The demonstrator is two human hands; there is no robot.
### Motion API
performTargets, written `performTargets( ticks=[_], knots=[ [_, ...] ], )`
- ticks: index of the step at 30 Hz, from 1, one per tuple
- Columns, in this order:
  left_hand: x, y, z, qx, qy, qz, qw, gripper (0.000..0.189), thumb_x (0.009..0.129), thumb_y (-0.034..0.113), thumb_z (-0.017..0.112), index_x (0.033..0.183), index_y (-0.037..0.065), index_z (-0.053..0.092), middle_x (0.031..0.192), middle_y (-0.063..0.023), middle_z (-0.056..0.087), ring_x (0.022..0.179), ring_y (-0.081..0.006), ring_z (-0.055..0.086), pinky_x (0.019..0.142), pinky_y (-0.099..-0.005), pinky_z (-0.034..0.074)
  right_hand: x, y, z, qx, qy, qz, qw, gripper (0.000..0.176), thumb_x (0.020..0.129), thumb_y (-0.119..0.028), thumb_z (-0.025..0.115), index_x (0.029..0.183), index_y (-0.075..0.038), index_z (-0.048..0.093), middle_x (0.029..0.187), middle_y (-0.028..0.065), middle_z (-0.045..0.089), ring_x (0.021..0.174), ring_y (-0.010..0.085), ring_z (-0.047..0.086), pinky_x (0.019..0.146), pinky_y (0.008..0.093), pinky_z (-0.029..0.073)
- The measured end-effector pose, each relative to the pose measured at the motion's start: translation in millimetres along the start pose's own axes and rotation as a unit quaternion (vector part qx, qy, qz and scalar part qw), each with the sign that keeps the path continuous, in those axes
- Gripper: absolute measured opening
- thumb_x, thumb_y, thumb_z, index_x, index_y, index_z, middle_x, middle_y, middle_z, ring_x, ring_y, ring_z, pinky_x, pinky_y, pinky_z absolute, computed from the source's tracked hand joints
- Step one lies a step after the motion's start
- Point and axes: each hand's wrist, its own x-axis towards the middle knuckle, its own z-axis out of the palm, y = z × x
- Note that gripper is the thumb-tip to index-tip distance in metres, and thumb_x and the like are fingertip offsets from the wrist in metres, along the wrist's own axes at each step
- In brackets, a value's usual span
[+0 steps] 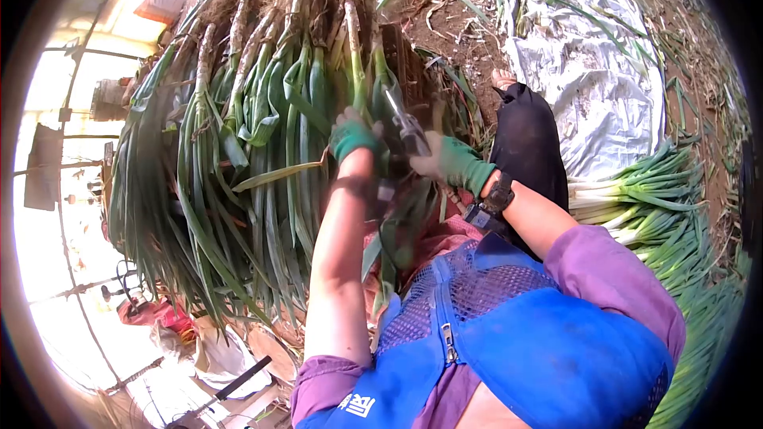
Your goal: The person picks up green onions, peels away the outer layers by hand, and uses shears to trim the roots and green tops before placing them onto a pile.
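A big heap of long green onions [262,103] lies to the left, with soil-stained roots at the top and leaves trailing down. My left hand [352,133], in a green and grey glove, is closed around the green part of one onion [355,63] at the heap's right side; its fingertips are slightly blurred. Beside it, my right hand [455,162], also gloved, grips a grey metal air blow gun [410,132]. The gun's thin nozzle points up and left, close to the onion. Part of its handle is hidden by the glove.
Cleaner green onions [660,206] are piled at the right. A white sheet [584,63] with scattered leaf scraps covers the ground at upper right. My dark-clad leg [528,131] lies between the heap and the sheet. Loose peelings litter the soil [453,24].
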Motion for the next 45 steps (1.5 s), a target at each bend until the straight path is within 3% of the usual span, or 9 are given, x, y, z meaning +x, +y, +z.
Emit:
performTargets(
  ticks=[8,14,18,22,28,31,35,38,45],
  knots=[
    [29.5,3.4,-4.9,-0.173,-0.019,0.013,0.985,0.047,0.067,0.039,0.075,0.099,0.007,0.068,0.087,-0.0111,0.07,0.084,-0.0244,0.069,0.078,-0.0369,0.054,4.3,13.1,-10.3,0.03,0.085,-0.011,0.996,0.062,0.08,-0.044,0.065,0.116,0.006,0.054,0.103,0.032,0.065,0.1,0.0442,0.064,0.089,0.046,0.05],
    [-38.1,-8.8,-144.7,-0.59,0.048,0.195,0.782,0.033,0.084,0.012,0.075,0.114,0.005,0.06,0.089,-0.0043,0.067,0.076,-0.0128,0.063,0.064,-0.0258,0.051,4.3,19.2,-9.8,0.072,0.099,-0.043,0.992,0.061,0.078,-0.043,0.069,0.112,0.006,0.058,0.096,0.0253,0.068,0.091,0.0322,0.067,0.084,0.039,0.051],
    [-101.1,-45.6,-244.2,-0.381,0.187,0.161,0.891,0.029,0.086,0.009,0.07,0.114,0.005,0.064,0.08,-0.001,0.066,0.062,-0.0071,0.057,0.056,-0.0218,0.047,5.2,23.3,-4.3,0.078,0.069,-0.04,0.994,0.061,0.077,-0.044,0.069,0.111,0.006,0.059,0.1,0.0234,0.068,0.093,0.0305,0.066,0.082,0.0384,0.051],
    [-149.7,-94.0,-288.0,-0.231,0.279,0.066,0.93,0.037,0.086,0.014,0.069,0.119,0.0,0.062,0.098,-0.0072,0.064,0.084,-0.0152,0.062,0.076,-0.0282,0.051,1.3,22.6,-2.9,0.056,0.023,-0.026,0.998,0.064,0.077,-0.047,0.067,0.112,0.006,0.058,0.101,0.0254,0.066,0.096,0.0343,0.065,0.084,0.0396,0.05],
    [-247.0,-176.3,-374.0,-0.18,0.484,0.053,0.855,0.041,0.097,0.021,0.058,0.128,-0.004,0.052,0.107,-0.0115,0.06,0.094,-0.0193,0.06,0.079,-0.0318,0.05,-6.7,2.1,-4.5,0.03,-0.012,-0.004,0.999,0.066,0.079,-0.048,0.064,0.116,0.007,0.058,0.108,0.0321,0.064,0.105,0.0416,0.063,0.091,0.0429,0.048],
    [-275.4,-165.0,-404.2,-0.162,0.444,-0.051,0.88,0.044,0.096,0.02,0.059,0.13,-0.006,0.052,0.107,-0.0119,0.061,0.096,-0.0183,0.063,0.082,-0.0303,0.052,-7.6,0.8,1.8,0.032,-0.025,-0.007,0.999,0.063,0.079,-0.046,0.063,0.113,0.007,0.06,0.107,0.0316,0.065,0.104,0.0413,0.064,0.09,0.0428,0.049],
    [-246.6,-105.3,-350.8,-0.195,0.309,0.067,0.928,0.045,0.094,0.019,0.061,0.132,-0.001,0.05,0.107,-0.0107,0.064,0.092,-0.0168,0.063,0.076,-0.0306,0.052,-9.4,-1.6,10.4,0.045,-0.031,-0.025,0.998,0.059,0.077,-0.045,0.064,0.105,0.007,0.063,0.101,0.0302,0.066,0.098,0.0402,0.065,0.085,0.0419,0.05],
    [-160.0,-93.2,-257.5,-0.226,0.014,0.073,0.971,0.039,0.087,0.014,0.066,0.122,0.001,0.055,0.098,-0.0106,0.069,0.08,-0.0176,0.067,0.065,-0.0287,0.056,-8.7,8.2,18.1,0.101,-0.04,-0.035,0.993,0.055,0.076,-0.044,0.065,0.099,0.006,0.064,0.094,0.0272,0.066,0.089,0.0355,0.067,0.079,0.0401,0.051],
    [-73.1,-46.9,-28.8,-0.314,-0.193,-0.047,0.928,0.045,0.078,0.031,0.081,0.107,-0.001,0.068,0.087,-0.0106,0.071,0.071,-0.019,0.068,0.064,-0.0338,0.055,-79.2,17.5,4.4,0.097,-0.034,-0.069,0.992,0.048,0.08,-0.044,0.064,0.096,0.002,0.06,0.075,0.0169,0.064,0.072,0.027,0.066,0.069,0.0382,0.05]
  ],
)
